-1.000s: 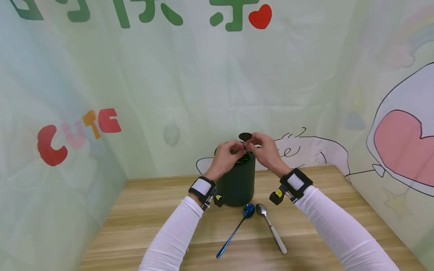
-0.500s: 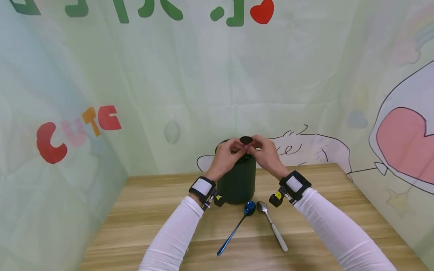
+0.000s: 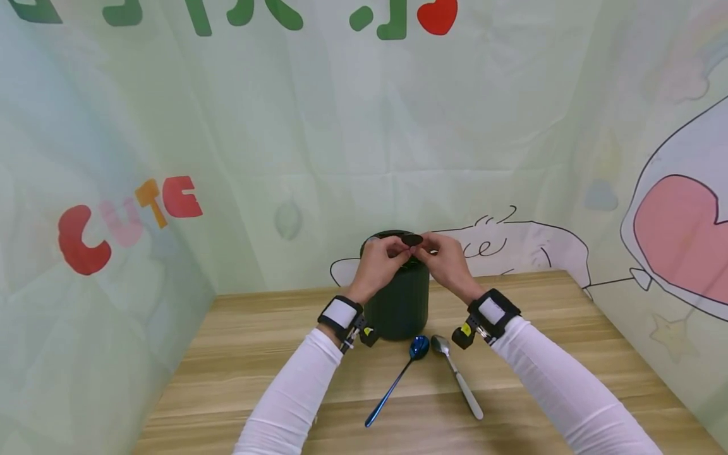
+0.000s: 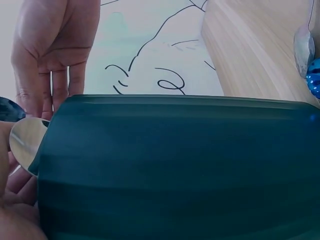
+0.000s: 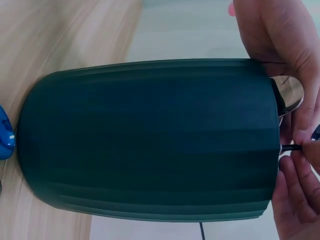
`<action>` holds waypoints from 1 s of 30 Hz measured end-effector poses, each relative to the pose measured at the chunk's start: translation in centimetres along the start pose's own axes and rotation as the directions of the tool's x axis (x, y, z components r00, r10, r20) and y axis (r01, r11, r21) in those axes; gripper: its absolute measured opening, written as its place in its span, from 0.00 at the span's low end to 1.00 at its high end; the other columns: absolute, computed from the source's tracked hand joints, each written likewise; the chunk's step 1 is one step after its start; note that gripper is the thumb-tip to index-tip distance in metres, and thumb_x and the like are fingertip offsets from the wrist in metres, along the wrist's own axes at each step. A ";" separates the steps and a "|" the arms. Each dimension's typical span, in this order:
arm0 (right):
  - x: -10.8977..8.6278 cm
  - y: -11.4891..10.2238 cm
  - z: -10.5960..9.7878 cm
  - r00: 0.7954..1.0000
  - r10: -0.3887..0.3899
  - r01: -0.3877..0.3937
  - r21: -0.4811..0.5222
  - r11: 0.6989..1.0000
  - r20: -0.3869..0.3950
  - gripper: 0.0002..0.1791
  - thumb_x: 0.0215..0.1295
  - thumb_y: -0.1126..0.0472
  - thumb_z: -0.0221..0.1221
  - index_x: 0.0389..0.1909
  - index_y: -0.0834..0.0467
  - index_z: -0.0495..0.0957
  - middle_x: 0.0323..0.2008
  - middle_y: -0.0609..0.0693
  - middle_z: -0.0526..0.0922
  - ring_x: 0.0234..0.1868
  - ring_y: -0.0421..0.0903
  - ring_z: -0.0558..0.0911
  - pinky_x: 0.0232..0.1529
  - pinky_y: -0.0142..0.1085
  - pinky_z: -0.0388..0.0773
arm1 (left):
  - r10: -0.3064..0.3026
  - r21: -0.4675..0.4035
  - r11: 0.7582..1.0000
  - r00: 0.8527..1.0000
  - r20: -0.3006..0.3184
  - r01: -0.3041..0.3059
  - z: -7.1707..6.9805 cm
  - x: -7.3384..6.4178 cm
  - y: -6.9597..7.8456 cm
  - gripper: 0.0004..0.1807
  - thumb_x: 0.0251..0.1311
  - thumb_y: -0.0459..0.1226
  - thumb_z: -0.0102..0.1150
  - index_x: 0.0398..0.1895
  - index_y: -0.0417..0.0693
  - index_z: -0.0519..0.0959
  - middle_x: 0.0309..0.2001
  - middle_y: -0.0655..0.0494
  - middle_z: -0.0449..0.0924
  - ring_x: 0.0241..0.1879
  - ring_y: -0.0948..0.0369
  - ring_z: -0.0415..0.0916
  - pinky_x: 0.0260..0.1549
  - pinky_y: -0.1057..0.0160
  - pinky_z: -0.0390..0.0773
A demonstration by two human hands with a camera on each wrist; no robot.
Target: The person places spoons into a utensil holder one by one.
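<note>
Over the mouth of a dark green ribbed canister [image 3: 396, 306], my two hands meet at a dark spoon [image 3: 412, 239] with an oval head. My left hand [image 3: 378, 265] pinches its thin stem from the left. From the other side, my right hand [image 3: 446, 262] pinches it too, fingertips against those of the left. In the right wrist view the black stem [image 5: 291, 147] runs between the fingers down to the canister's rim. A shiny spoon bowl [image 4: 27, 142] sticks out of the canister in the left wrist view. The canister's inside is mostly hidden by the hands.
A blue spoon [image 3: 389, 392] and a silver spoon with a pale handle [image 3: 469, 398] lie on the wooden table [image 3: 256, 360] before the canister, bowls towards it. A printed cloth backdrop [image 3: 364, 126] closes off the back and sides.
The dark spoon has sunk lower between the fingers, its head now near the level of the canister's rim. Both hands keep their pinch. The head view has tilted slightly.
</note>
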State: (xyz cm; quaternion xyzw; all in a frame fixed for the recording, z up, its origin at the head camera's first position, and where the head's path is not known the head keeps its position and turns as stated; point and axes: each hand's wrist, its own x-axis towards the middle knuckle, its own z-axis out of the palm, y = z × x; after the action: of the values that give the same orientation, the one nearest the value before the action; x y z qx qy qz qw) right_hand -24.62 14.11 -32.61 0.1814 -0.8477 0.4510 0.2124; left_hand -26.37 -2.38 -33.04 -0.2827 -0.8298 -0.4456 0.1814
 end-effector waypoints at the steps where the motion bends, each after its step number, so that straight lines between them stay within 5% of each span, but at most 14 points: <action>1: 0.0 0.1 0.1 1.000 0.007 -0.007 -0.006 1.000 0.000 0.04 0.62 0.61 0.59 0.36 0.54 0.79 0.30 0.47 0.81 0.36 0.42 0.78 0.40 0.43 0.78 | -0.007 0.000 1.000 1.000 0.002 0.007 0.0 0.0 0.0 0.02 0.59 0.36 0.59 0.32 0.49 0.80 0.31 0.60 0.82 0.31 0.69 0.75 0.33 0.65 0.78; 10: -0.6 1.0 0.5 1.000 0.003 -0.005 -0.086 0.996 -0.021 0.04 0.60 0.61 0.60 0.36 0.52 0.81 0.28 0.46 0.80 0.37 0.45 0.75 0.40 0.47 0.72 | -0.045 0.033 0.998 0.997 0.056 0.044 0.1 -0.4 -0.1 0.06 0.62 0.35 0.53 0.39 0.49 0.79 0.35 0.59 0.82 0.32 0.68 0.74 0.31 0.65 0.75; 18: -1.0 1.9 0.9 1.000 -0.015 0.013 -0.165 0.986 -0.014 0.07 0.60 0.59 0.60 0.35 0.58 0.83 0.44 0.53 0.80 0.49 0.51 0.72 0.51 0.52 0.67 | -0.075 0.085 0.994 0.994 0.079 0.068 0.2 -0.7 0.0 0.10 0.63 0.36 0.51 0.45 0.46 0.78 0.34 0.58 0.80 0.26 0.65 0.71 0.24 0.65 0.72; 23: -1.1 2.0 1.0 1.000 0.003 -0.003 -0.156 0.988 -0.001 0.10 0.61 0.59 0.59 0.38 0.59 0.82 0.48 0.55 0.78 0.51 0.53 0.70 0.52 0.52 0.67 | -0.081 0.077 0.994 0.995 0.056 0.077 0.3 -0.7 -0.2 0.10 0.63 0.35 0.49 0.43 0.49 0.78 0.35 0.59 0.79 0.26 0.64 0.71 0.24 0.65 0.71; 30: -1.3 2.2 0.8 0.998 0.053 -0.051 -0.093 0.994 0.021 0.14 0.60 0.57 0.60 0.47 0.54 0.78 0.50 0.53 0.76 0.53 0.53 0.69 0.54 0.54 0.66 | -0.044 -0.030 0.999 0.998 -0.042 0.043 -0.1 -1.2 -0.8 0.10 0.64 0.33 0.47 0.42 0.51 0.78 0.40 0.59 0.79 0.39 0.66 0.73 0.40 0.62 0.76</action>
State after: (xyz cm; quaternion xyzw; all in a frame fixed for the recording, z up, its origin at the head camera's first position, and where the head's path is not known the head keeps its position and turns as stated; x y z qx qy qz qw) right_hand -24.77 14.77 -35.26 0.1543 -0.8746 0.4144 0.1988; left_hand -25.93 -3.16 -34.18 -0.2576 -0.8251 -0.4674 0.1853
